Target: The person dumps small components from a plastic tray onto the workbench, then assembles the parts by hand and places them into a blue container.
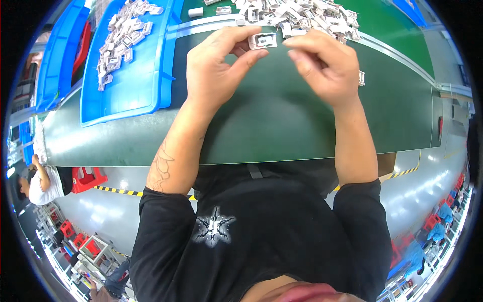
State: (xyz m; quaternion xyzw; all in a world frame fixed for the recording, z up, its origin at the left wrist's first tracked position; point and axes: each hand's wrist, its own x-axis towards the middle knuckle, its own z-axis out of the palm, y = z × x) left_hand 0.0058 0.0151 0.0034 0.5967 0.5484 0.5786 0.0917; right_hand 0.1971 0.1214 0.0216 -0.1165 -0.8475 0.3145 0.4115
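Observation:
Between the thumb and fingers of my left hand [217, 63] is a small white rectangular plastic part [262, 41] with an opening in its face. Close by on the right, my right hand [328, 65] is closed, thumb and index finger pinched together near the part but apart from it. Whatever those fingertips may hold is too small or hidden to name. Both hands are above the green tabletop [261, 121]. Just beyond them lies a pile of similar white parts [312, 17]. Another white part [361, 78] shows partly behind my right wrist.
To the left stands a blue tray [121, 108] with many white parts in it. A second blue bin [58, 65] is farther left. A metal rail [206, 26] crosses the table beyond my hands. Another person [45, 183] is at the far left, beside a red stool [86, 179].

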